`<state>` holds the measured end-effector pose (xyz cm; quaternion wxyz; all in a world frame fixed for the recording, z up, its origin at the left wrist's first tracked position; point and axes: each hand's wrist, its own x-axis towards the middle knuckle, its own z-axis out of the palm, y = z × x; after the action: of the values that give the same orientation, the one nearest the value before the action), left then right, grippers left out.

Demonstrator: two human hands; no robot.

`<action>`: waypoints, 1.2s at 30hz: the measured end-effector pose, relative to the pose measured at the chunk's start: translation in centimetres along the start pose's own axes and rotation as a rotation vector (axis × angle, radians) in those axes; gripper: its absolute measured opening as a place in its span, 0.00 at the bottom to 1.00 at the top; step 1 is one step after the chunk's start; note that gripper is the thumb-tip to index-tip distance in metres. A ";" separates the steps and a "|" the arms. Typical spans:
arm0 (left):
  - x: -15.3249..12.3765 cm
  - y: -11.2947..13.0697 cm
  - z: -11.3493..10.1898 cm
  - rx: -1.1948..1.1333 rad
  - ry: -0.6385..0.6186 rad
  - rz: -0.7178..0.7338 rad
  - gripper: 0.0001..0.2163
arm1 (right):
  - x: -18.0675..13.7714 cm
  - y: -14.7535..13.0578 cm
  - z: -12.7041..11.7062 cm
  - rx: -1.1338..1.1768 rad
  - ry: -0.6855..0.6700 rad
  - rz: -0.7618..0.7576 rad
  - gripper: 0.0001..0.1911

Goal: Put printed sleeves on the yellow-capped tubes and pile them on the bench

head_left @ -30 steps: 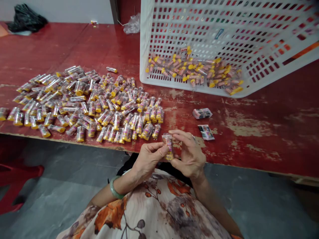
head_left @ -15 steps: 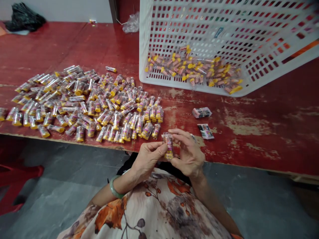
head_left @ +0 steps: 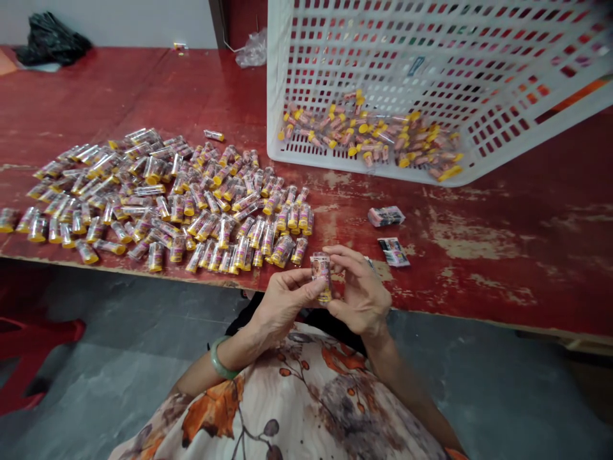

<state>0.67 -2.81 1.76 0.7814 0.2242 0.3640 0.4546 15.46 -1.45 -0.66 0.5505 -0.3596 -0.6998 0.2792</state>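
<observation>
Between my two hands, at the table's front edge, is a small clear tube (head_left: 322, 268) with a printed label and a yellow end. My left hand (head_left: 290, 295) pinches it with the thumb across its front. Around its right side curl the fingers of my right hand (head_left: 361, 291), touching its top and bottom ends. A large pile of similar clear tubes with yellow caps (head_left: 182, 198) lies on the table to the left. Right of my hands lie a small bundle of printed cards (head_left: 385, 216) and a printed card (head_left: 394, 252).
A white plastic basket (head_left: 275, 83) stands tilted at the back right, with bagged yellow-capped tubes (head_left: 378, 131) inside. At the back lie a black plastic bag (head_left: 52, 39) and a crumpled clear bag (head_left: 252, 50). A red stool (head_left: 41, 332) stands on the floor at left.
My left thumb has shifted slightly on the tube, and more of the printed picture shows at its top left. Both hands stay in nearly the same place.
</observation>
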 end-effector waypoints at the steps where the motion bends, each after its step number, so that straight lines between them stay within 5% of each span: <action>1: 0.0 0.0 0.0 -0.003 -0.001 0.002 0.13 | 0.0 0.0 0.0 0.007 0.007 -0.003 0.32; 10: -0.1 -0.1 0.0 -0.010 0.039 -0.006 0.14 | -0.1 -0.2 -0.4 -0.087 -0.050 0.016 0.27; 24: 0.8 0.5 -0.7 -0.059 0.070 0.055 0.11 | 0.0 -0.3 0.2 -0.137 -0.074 0.015 0.35; 36: 1.1 2.9 -1.9 -0.009 0.231 0.252 0.15 | -3.3 -0.8 -2.2 -0.175 0.009 -0.009 0.19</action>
<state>-2.01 -0.37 2.15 0.6721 0.2109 0.4186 0.5733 17.88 -4.62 -1.42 0.5214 -0.4044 -0.7206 0.2129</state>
